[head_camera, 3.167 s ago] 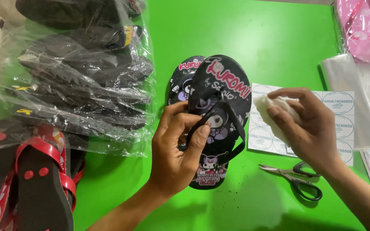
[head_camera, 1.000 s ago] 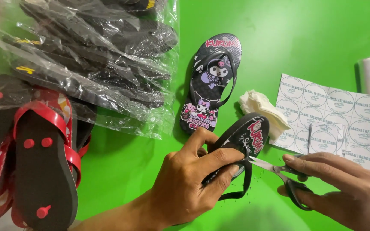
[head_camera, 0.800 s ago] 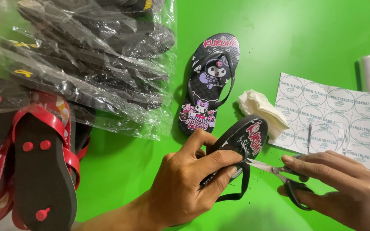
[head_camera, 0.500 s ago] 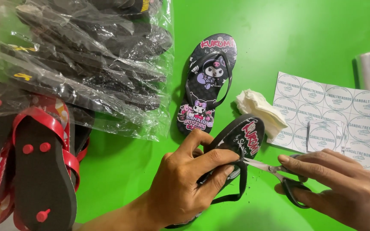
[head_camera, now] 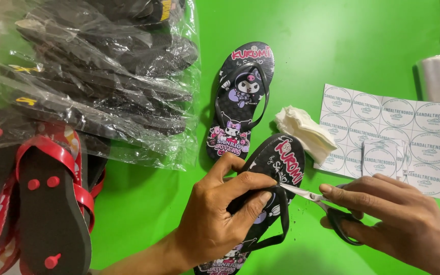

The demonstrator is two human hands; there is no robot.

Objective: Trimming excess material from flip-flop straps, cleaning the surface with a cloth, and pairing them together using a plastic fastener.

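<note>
Black rubber fills the left hand (head_camera: pixel 220 214) at the lower middle of the frame: its fingers (head_camera: pixel 253 181) are wrapped around a printed flip-flop (head_camera: pixel 276 168) tilted off the green counter (head_camera: pixel 332 40). At lower right the right hand (head_camera: pixel 403 219) grips small scissors (head_camera: pixel 322 201), whose blade tips touch the flip-flop's edge by the strap. Just above lie a crumpled white cloth (head_camera: pixel 304 130) and a sheet of round stickers (head_camera: pixel 398 127). The matching flip-flop (head_camera: pixel 243 99) lies flat at centre. Red-strapped sandals (head_camera: pixel 52 198) sit lower left, bagged dark sandals (head_camera: pixel 92 66) upper left.
</note>
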